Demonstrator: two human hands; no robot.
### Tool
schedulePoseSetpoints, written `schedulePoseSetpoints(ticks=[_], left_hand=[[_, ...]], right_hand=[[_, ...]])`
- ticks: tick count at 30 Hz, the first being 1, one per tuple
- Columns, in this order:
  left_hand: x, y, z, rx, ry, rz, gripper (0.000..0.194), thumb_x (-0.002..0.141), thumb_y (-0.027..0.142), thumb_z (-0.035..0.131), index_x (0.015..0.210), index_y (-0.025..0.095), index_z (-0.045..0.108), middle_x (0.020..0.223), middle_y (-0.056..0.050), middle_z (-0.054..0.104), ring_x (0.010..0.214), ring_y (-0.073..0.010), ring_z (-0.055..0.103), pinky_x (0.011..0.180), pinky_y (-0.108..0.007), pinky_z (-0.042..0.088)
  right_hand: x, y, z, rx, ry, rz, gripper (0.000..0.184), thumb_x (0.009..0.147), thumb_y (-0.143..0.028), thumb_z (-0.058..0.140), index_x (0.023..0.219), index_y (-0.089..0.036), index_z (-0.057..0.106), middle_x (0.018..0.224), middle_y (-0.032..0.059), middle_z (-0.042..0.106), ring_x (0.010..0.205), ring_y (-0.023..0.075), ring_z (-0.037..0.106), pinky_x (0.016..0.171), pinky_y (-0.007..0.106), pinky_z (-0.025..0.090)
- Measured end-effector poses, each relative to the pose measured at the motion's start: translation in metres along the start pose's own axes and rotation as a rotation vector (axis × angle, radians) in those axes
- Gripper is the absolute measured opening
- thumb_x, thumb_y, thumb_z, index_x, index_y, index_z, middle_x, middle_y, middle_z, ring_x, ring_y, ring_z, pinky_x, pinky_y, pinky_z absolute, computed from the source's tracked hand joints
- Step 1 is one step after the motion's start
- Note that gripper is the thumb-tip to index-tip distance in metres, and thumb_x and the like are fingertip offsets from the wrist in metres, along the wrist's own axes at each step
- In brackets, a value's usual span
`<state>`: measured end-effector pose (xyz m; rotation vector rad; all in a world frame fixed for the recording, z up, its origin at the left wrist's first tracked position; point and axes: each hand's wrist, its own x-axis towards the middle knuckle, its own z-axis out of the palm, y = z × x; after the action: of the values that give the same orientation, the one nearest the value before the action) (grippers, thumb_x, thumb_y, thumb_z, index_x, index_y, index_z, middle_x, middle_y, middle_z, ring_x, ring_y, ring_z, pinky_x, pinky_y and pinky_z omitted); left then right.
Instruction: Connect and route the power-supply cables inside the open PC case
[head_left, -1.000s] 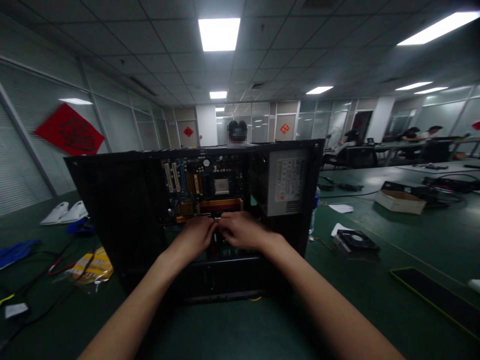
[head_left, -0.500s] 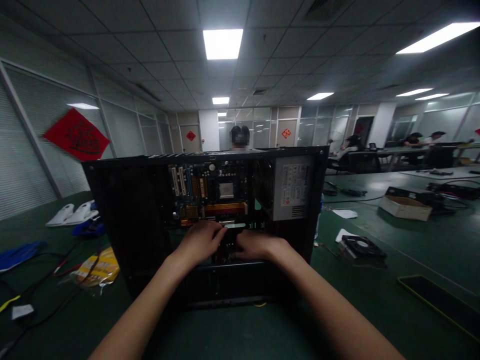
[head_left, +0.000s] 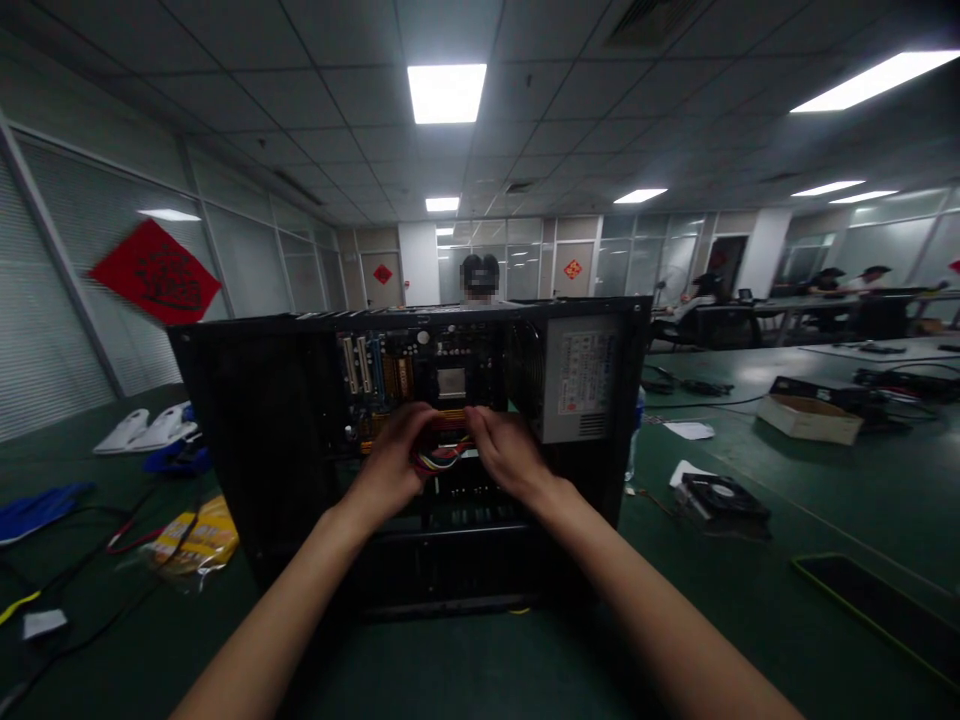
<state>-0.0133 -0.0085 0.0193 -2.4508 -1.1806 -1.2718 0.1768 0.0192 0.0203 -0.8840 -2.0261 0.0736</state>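
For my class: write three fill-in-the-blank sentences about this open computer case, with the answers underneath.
1. In the picture, the power supply sits to the ____ of the motherboard.
2. Coloured wires show ____ the left hand and the right hand.
3. The colour of the tabletop is ____.

Missing words: right; between; green.

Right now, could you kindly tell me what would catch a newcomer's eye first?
Probably the open black computer case standing mid-view on the green table, with a silver power supply at its upper right. Next, perhaps, the coloured wires between the left grip and right grip. The red diamond decoration at the left also stands out.
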Motion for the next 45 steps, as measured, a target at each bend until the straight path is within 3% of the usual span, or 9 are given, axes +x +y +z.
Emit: schedulePoseSetpoints(ticks=[4,8,12,16,21,23,28,35,45], left_hand=[[0.0,-0.011,0.001,0.038,0.16,-0.139,0.026,0.09,0.026,0.052,0.113,0.017,0.057,0.11,-0.009,0.06,0.1,-0.0205,0.061,0.088,-0.034,0.049],[-0.001,-0.007,0.002,0.038,0.097,-0.155,0.026,0.089,0.029,0.055,0.112,0.018,0.058,0.104,-0.006,0.065,0.095,-0.0201,0.063,0.085,-0.033,0.05],[-0.002,0.003,0.003,-0.04,-0.072,-0.091,0.033,0.088,0.022,0.055,0.121,0.021,0.055,0.118,-0.007,0.065,0.108,-0.0203,0.061,0.093,-0.035,0.048],[-0.002,0.002,0.004,-0.007,-0.069,-0.111,0.038,0.086,0.022,0.058,0.123,0.021,0.053,0.121,-0.008,0.064,0.109,-0.0218,0.061,0.094,-0.037,0.048],[-0.002,-0.002,0.005,0.046,-0.095,-0.166,0.035,0.086,0.027,0.057,0.121,0.021,0.054,0.117,-0.009,0.066,0.107,-0.0242,0.063,0.089,-0.037,0.049],[-0.002,0.001,0.004,0.08,-0.117,-0.187,0.034,0.085,0.026,0.058,0.118,0.021,0.056,0.115,-0.009,0.067,0.106,-0.025,0.064,0.088,-0.037,0.049],[-0.001,0.005,0.001,0.094,-0.191,-0.241,0.024,0.08,0.02,0.063,0.103,0.023,0.065,0.103,-0.006,0.072,0.096,-0.0237,0.067,0.081,-0.032,0.05],[0.002,0.006,0.001,-0.067,-0.077,-0.199,0.014,0.083,0.025,0.061,0.092,0.02,0.071,0.089,-0.004,0.075,0.082,-0.0195,0.07,0.075,-0.028,0.052],[0.003,0.004,0.001,-0.052,-0.045,-0.127,0.021,0.081,0.015,0.061,0.096,0.022,0.074,0.098,-0.003,0.075,0.089,-0.0196,0.07,0.084,-0.032,0.054]], right_hand=[[-0.003,-0.001,0.0,0.004,-0.14,-0.191,0.034,0.1,-0.03,0.035,0.074,-0.018,0.054,0.067,0.0023,0.059,0.063,0.0136,0.054,0.061,0.025,0.033],[-0.003,-0.001,-0.001,0.029,-0.165,-0.298,0.012,0.094,-0.022,0.048,0.1,-0.017,0.057,0.094,0.0065,0.064,0.086,0.0172,0.058,0.074,0.028,0.042],[-0.001,0.0,-0.004,0.089,-0.098,-0.356,0.03,0.088,-0.012,0.051,0.117,-0.018,0.052,0.116,0.0099,0.058,0.107,0.02,0.054,0.09,0.034,0.044],[-0.001,0.002,-0.001,0.035,-0.122,-0.391,0.032,0.087,-0.01,0.051,0.117,-0.019,0.055,0.122,0.0107,0.056,0.113,0.0212,0.053,0.094,0.036,0.045],[-0.002,0.004,0.004,0.004,-0.199,-0.442,0.047,0.085,-0.003,0.046,0.127,-0.023,0.053,0.133,0.0084,0.053,0.124,0.0196,0.048,0.099,0.036,0.042],[-0.002,0.002,0.003,-0.005,-0.213,-0.444,0.044,0.086,-0.004,0.048,0.125,-0.023,0.055,0.132,0.0084,0.054,0.123,0.02,0.048,0.099,0.036,0.042],[-0.001,-0.001,0.001,-0.099,-0.24,-0.333,0.017,0.094,-0.02,0.051,0.108,-0.019,0.06,0.109,0.0081,0.063,0.106,0.0194,0.057,0.087,0.032,0.045],[0.0,-0.003,0.0,-0.154,-0.13,-0.188,0.016,0.098,-0.024,0.045,0.105,-0.019,0.059,0.101,0.0059,0.063,0.097,0.0192,0.055,0.079,0.031,0.042],[0.001,0.002,0.0,-0.148,-0.136,-0.313,0.019,0.095,-0.021,0.05,0.111,-0.019,0.062,0.112,0.0081,0.061,0.103,0.0198,0.05,0.087,0.034,0.043]])
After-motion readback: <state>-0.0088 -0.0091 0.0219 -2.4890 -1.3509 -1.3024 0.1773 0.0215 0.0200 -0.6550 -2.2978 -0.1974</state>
